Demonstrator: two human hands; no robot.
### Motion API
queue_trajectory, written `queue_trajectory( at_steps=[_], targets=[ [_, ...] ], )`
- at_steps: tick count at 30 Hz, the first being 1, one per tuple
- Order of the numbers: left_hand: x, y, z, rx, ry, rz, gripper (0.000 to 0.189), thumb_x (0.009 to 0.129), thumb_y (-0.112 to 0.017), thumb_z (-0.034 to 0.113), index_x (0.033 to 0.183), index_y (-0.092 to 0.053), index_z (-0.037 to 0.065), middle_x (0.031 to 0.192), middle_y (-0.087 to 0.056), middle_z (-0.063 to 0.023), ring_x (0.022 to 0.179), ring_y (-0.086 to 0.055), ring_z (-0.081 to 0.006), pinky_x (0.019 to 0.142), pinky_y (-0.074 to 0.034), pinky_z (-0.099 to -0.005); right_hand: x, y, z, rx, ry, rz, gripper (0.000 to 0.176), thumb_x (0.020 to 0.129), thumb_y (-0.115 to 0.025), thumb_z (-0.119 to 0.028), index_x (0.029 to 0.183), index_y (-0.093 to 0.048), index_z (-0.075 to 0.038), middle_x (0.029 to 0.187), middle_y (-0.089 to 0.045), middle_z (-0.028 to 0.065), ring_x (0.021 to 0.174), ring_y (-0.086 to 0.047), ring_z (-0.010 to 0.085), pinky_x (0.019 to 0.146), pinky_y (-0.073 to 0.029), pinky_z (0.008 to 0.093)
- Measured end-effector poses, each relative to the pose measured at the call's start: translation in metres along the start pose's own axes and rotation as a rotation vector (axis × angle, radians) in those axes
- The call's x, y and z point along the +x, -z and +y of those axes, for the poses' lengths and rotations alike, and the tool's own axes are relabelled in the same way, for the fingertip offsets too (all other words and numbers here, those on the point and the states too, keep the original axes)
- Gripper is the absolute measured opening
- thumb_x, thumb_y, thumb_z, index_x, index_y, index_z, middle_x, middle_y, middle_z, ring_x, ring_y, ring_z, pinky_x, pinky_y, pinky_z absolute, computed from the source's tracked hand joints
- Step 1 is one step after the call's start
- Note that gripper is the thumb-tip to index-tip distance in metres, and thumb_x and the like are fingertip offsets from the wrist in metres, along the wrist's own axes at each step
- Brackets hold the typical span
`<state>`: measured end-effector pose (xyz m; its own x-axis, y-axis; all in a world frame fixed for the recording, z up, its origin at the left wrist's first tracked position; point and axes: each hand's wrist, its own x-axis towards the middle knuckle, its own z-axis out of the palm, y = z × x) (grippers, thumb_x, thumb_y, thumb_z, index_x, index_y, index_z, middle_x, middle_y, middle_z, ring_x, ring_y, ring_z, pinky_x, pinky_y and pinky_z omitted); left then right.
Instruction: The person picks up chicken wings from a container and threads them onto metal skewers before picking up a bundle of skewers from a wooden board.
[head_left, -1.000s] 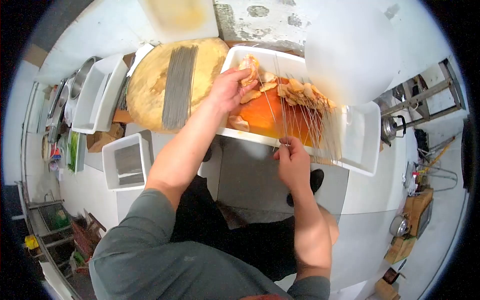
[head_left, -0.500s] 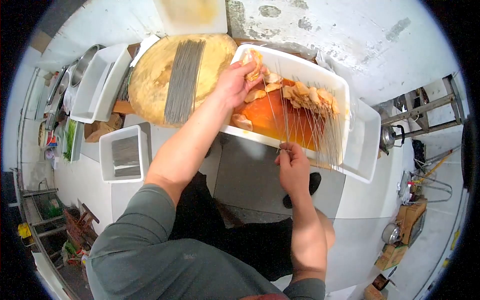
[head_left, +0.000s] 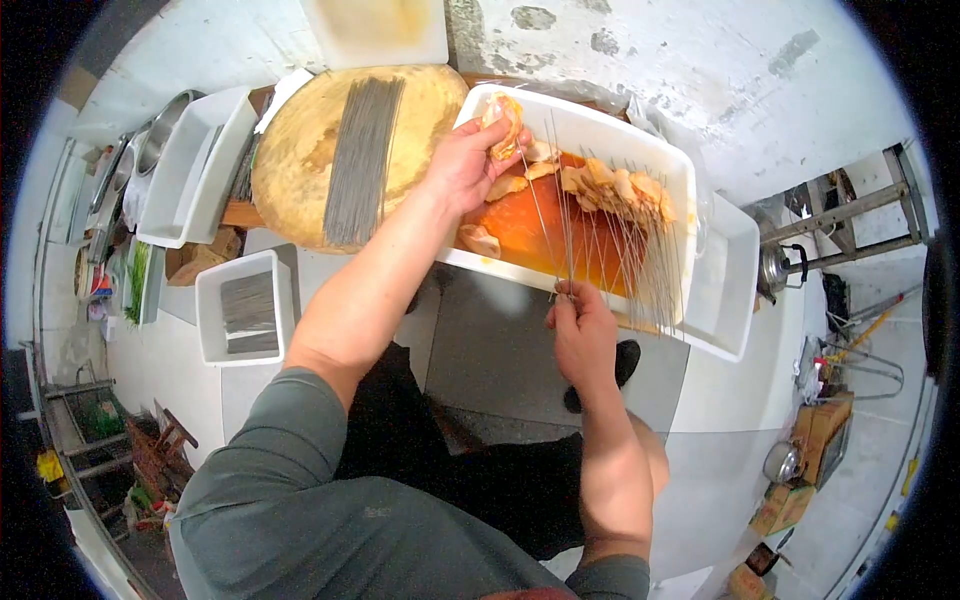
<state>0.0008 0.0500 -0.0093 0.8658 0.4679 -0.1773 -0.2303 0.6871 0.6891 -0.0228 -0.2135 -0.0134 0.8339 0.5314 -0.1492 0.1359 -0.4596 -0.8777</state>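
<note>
My left hand (head_left: pixel 465 165) holds a piece of orange marinated meat (head_left: pixel 500 123) over the near-left corner of a white tub (head_left: pixel 612 133). The tub holds orange marinade, loose meat pieces and a row of meat (head_left: pixel 615 190) threaded on several thin metal skewers (head_left: pixel 625 255). My right hand (head_left: pixel 580 325) pinches the near ends of a few skewers (head_left: pixel 560 230) at the tub's front rim. A bundle of bare skewers (head_left: pixel 358 160) lies on a round wooden chopping block (head_left: pixel 300 165) to the left.
A second white tub (head_left: pixel 730 290) sits under the first at the right. White bins (head_left: pixel 195 165) and a small white bin (head_left: pixel 245 310) of skewers stand left. A kettle (head_left: pixel 775 268) and metal frame are at the right; a white board (head_left: pixel 375 30) lies behind the block.
My left hand has lifted the meat piece slightly toward the tub's corner. My right hand keeps its grip on the skewer ends. The view has shifted a little.
</note>
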Motion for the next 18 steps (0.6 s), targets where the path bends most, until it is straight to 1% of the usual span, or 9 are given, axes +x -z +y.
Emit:
queue_trajectory(
  at_steps=[1,4,7,10,12,15,18],
  targets=[
    [-0.001,-0.001,-0.001,0.006,0.01,0.003,0.023,0.094,-0.054,0.01,0.113,-0.05,-0.001,0.109,-0.059,-0.0117,0.1,-0.063,-0.023,0.082,-0.056,-0.0292,0.001,-0.001,0.001,-0.015,0.009,0.007,0.02,0.091,-0.053,-0.016,0.102,-0.061,-0.001,0.079,-0.067,0.0164,0.07,-0.066,0.0257,0.068,-0.051,0.0357],
    [-0.006,-0.007,-0.004,0.026,0.047,0.021,0.022,0.094,-0.054,0.011,0.112,-0.051,-0.001,0.108,-0.06,-0.0114,0.099,-0.063,-0.0222,0.081,-0.057,-0.0287,0.001,0.002,-0.008,0.01,-0.062,-0.023,0.022,0.091,-0.053,-0.016,0.104,-0.06,0.0,0.081,-0.067,0.0182,0.071,-0.066,0.0265,0.069,-0.051,0.0365],
    [-0.012,-0.015,-0.007,0.054,0.093,0.027,0.021,0.095,-0.053,0.012,0.112,-0.052,0.0,0.108,-0.061,-0.0106,0.097,-0.064,-0.0213,0.08,-0.057,-0.0285,0.005,-0.003,-0.002,0.024,0.011,0.045,0.022,0.091,-0.053,-0.016,0.103,-0.06,0.0,0.08,-0.066,0.018,0.07,-0.066,0.027,0.068,-0.05,0.037],
    [-0.014,-0.014,-0.009,0.073,0.122,-0.002,0.022,0.095,-0.053,0.013,0.113,-0.052,0.001,0.108,-0.061,-0.0097,0.097,-0.064,-0.0209,0.08,-0.057,-0.0289,0.009,-0.01,0.008,0.036,0.049,0.071,0.014,0.091,-0.051,-0.009,0.099,-0.057,0.0,0.066,-0.057,0.0024,0.061,-0.051,0.0082,0.057,-0.042,0.0231],
    [-0.013,-0.013,-0.009,0.059,0.124,-0.013,0.023,0.095,-0.053,0.015,0.113,-0.052,0.002,0.108,-0.061,-0.0089,0.096,-0.064,-0.0208,0.08,-0.057,-0.0294,0.01,-0.01,0.005,0.07,0.025,0.069,0.014,0.091,-0.051,-0.01,0.099,-0.057,0.0,0.067,-0.057,0.0021,0.061,-0.051,0.008,0.057,-0.041,0.0229],
    [-0.015,-0.017,0.001,0.107,0.12,0.029,0.025,0.096,-0.052,0.02,0.113,-0.053,0.002,0.107,-0.062,-0.0083,0.095,-0.064,-0.0212,0.08,-0.056,-0.0309,0.012,-0.009,-0.005,0.101,0.02,0.061,0.014,0.092,-0.051,-0.011,0.099,-0.057,0.0,0.068,-0.056,0.0018,0.061,-0.05,0.0078,0.057,-0.041,0.0229],
    [-0.011,-0.014,0.009,0.04,0.052,-0.012,0.028,0.097,-0.05,0.026,0.112,-0.054,0.002,0.108,-0.062,-0.0085,0.095,-0.064,-0.0211,0.081,-0.056,-0.032,0.016,-0.01,-0.01,0.102,0.027,0.057,0.014,0.093,-0.051,-0.012,0.098,-0.057,0.0,0.069,-0.057,0.0018,0.062,-0.05,0.0078,0.058,-0.041,0.0229]
  ],
)
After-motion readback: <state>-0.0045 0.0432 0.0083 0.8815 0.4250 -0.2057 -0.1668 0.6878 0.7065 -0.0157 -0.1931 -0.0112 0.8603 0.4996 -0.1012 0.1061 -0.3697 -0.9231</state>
